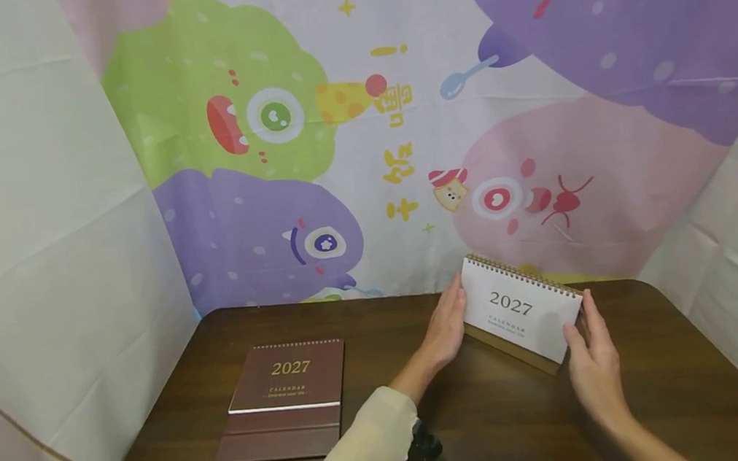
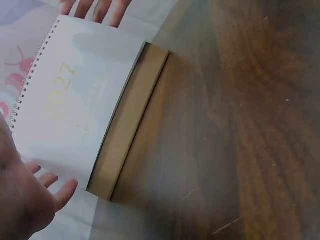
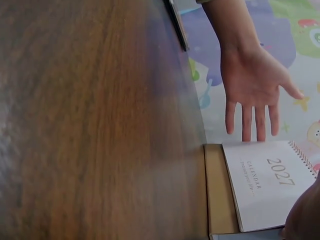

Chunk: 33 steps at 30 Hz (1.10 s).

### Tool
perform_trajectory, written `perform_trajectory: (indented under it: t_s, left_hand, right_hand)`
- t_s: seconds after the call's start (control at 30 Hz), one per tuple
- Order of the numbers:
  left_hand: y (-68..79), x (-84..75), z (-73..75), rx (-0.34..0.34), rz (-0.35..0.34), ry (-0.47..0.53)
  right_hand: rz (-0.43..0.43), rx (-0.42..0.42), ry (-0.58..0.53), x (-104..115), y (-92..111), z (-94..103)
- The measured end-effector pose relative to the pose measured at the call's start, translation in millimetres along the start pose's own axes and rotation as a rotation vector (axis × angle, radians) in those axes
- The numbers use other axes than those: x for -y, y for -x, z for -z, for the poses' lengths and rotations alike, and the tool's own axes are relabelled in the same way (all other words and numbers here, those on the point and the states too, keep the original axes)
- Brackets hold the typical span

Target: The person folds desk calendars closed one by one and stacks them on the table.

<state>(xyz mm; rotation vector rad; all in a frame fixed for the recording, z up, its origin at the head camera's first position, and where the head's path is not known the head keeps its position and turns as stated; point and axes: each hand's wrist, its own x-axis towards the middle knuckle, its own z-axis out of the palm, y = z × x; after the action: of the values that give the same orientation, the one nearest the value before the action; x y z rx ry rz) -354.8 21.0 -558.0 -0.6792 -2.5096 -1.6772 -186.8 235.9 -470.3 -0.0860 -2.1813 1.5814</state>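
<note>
A white desk calendar (image 1: 521, 309) marked 2027 stands tilted back on a tan base (image 2: 129, 120), turned at an angle, with a coil binding along its top. My left hand (image 1: 445, 326) rests against its left side; in the right wrist view the fingers of that left hand (image 3: 252, 92) look straight, tips right at the edge. My right hand (image 1: 598, 368) touches the right side, thumb near the front face and fingers extended along the edge. The right hand's fingers (image 2: 102, 11) appear at the calendar's far edge in the left wrist view.
A maroon 2027 calendar (image 1: 286, 380) sits at the left of the dark wooden table (image 1: 511, 423). Behind the table hangs a cloth (image 1: 371, 259) with cartoon monsters. Pale cloth walls (image 1: 45, 215) close in the sides. A small black device (image 1: 427, 441) shows by my left sleeve.
</note>
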Motion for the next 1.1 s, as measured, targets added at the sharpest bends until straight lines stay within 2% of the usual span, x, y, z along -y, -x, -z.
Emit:
perform_trajectory:
  t_s: [0.03,0.13,0.23,0.27,0.3,0.4,0.47,0.57,0.63,0.7,0.77,0.83,0.87,1.07,1.1]
  left_hand:
    - [8.3,-11.7,2.2,-0.013,-0.013,-0.03]
    - [14.0,-16.2,0.9,-0.037,-0.018,-0.052]
    - [17.9,-15.9,-1.5,-0.036,0.004,-0.089]
    - [12.6,-5.2,-4.8,-0.028,0.022,-0.071]
    - [13.4,-4.2,-5.3,-0.022,0.028,-0.079]
    - [16.5,-3.1,-6.1,-0.016,0.03,-0.081]
    - [19.5,-7.0,-4.8,-0.029,0.007,-0.083]
    - [28.1,-26.0,4.7,-0.036,-0.019,-0.08]
    - [35.6,-45.9,14.2,-0.031,-0.035,-0.088]
    - [45.6,-71.3,25.9,-0.006,-0.026,-0.075]
    - [52.5,-88.2,33.3,0.004,-0.017,-0.086]
    - [57.9,-103.4,39.1,0.02,0.003,-0.049]
    - [57.7,-103.5,38.9,0.02,0.006,-0.039]
    - [36.9,-56.3,18.9,-0.008,-0.019,-0.02]
    - [35.8,-53.6,17.5,-0.009,-0.02,-0.019]
  right_hand:
    - [0.0,-0.001,-0.008,-0.8,-1.1,-0.2]
    - [-0.004,-0.01,-0.019,-2.5,-4.1,-0.6]
    - [-0.013,-0.018,-0.038,-3.5,-7.4,-1.0]
    - [-0.018,-0.021,-0.044,-3.5,-8.5,-1.2]
    - [-0.022,-0.023,-0.051,-3.4,-9.6,-1.5]
    - [-0.032,-0.025,-0.07,-2.5,-12.8,-2.2]
    - [-0.038,-0.026,-0.075,-1.7,-14.9,-2.4]
    - [-0.042,-0.019,-0.077,-1.2,-17.6,-2.2]
    - [-0.043,-0.009,-0.065,-1.2,-18.4,-1.0]
    - [-0.044,0.005,-0.041,-1.8,-18.2,0.8]
    - [-0.032,0.023,-0.012,-1.7,-17.2,2.3]
    - [-0.017,0.035,0.007,-1.4,-15.4,3.0]
    - [-0.011,0.041,0.008,-1.1,-14.6,3.1]
    - [-0.014,0.09,0.008,3.2,-10.3,1.9]
    - [-0.016,0.096,0.014,3.6,-9.8,1.7]
